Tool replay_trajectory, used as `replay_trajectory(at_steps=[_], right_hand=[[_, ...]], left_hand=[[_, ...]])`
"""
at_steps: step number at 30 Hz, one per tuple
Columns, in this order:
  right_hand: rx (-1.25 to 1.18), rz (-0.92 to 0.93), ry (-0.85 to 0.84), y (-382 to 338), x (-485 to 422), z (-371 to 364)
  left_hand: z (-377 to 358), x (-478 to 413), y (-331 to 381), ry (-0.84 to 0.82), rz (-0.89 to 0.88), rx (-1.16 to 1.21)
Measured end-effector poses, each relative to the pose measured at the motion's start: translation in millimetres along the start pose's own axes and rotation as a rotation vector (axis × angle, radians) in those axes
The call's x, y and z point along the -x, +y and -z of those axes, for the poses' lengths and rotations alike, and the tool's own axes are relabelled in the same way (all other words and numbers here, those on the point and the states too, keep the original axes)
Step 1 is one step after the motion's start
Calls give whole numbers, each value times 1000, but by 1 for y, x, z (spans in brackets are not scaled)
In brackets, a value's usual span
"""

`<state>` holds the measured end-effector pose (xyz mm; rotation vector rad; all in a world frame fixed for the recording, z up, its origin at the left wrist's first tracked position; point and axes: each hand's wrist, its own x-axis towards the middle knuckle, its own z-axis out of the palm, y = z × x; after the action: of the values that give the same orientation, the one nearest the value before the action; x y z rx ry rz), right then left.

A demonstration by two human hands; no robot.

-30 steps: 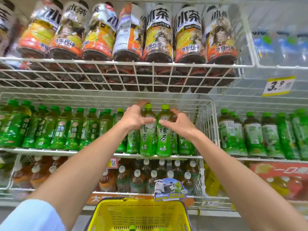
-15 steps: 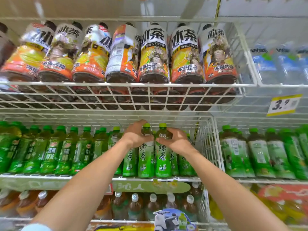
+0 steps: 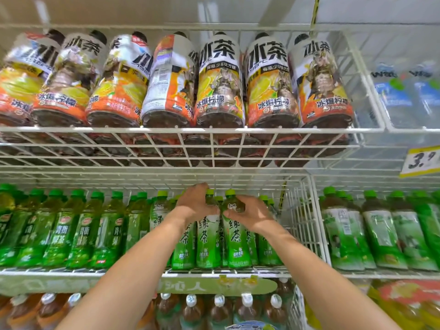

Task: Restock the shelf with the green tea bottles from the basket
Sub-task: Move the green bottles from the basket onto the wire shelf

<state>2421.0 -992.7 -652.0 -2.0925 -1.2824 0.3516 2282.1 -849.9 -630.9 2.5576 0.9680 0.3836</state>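
Observation:
Two green tea bottles stand upright side by side at the front of the white wire shelf (image 3: pixel 238 270). My left hand (image 3: pixel 195 203) grips the neck of the left bottle (image 3: pixel 207 244). My right hand (image 3: pixel 252 213) is closed around the shoulder of the right bottle (image 3: pixel 237 244). More green tea bottles (image 3: pixel 266 248) of the same kind stand behind and beside them. The basket is out of view.
Darker green bottles (image 3: pixel 83 229) fill the shelf to the left. A wire divider (image 3: pixel 307 222) separates other green bottles (image 3: pixel 381 234) on the right. Large iced tea bottles (image 3: pixel 219 82) crowd the wire shelf above; brown tea bottles (image 3: pixel 219 310) stand below. A yellow price tag (image 3: pixel 421 160) hangs at right.
The camera has tilted upward, so the yellow basket has dropped out of view. Both hands have pushed the two bottles deeper onto the shelf, still holding their tops.

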Motion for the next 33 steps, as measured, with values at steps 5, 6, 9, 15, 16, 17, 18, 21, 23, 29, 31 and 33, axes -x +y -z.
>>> replay_trajectory(at_steps=[5,6,9,15,16,17,18,21,23,29,31,33], right_hand=[[2,-18,8,8,-9,-9],[6,-17,39,14,-11,-9],[5,-25,105,18,-7,-9],[-7,-21,181,15,-15,-17],[-7,-19,188,15,-16,-18],[-1,-16,193,15,-16,-18],[4,-14,198,15,-15,-19],[-13,-43,211,18,-10,-25],[-40,-66,217,20,-8,-26],[-1,-72,198,15,-5,-24],[62,-68,177,13,-6,-23],[139,-76,139,9,-8,-20]], left_hand=[[-7,-9,-7,9,19,-62],[-10,-11,-7,9,22,-67],[-17,-14,-5,24,34,-49],[-16,-16,-9,39,22,-30],[-16,-15,-9,44,14,-29],[-17,-15,-9,46,8,-29],[-18,-14,-9,44,4,-26],[-19,-11,-8,46,-4,-43],[-19,-10,-7,37,-6,-57],[-15,-4,-2,17,-26,-109],[-15,-2,0,19,-26,-145],[-14,0,2,21,-22,-161]])
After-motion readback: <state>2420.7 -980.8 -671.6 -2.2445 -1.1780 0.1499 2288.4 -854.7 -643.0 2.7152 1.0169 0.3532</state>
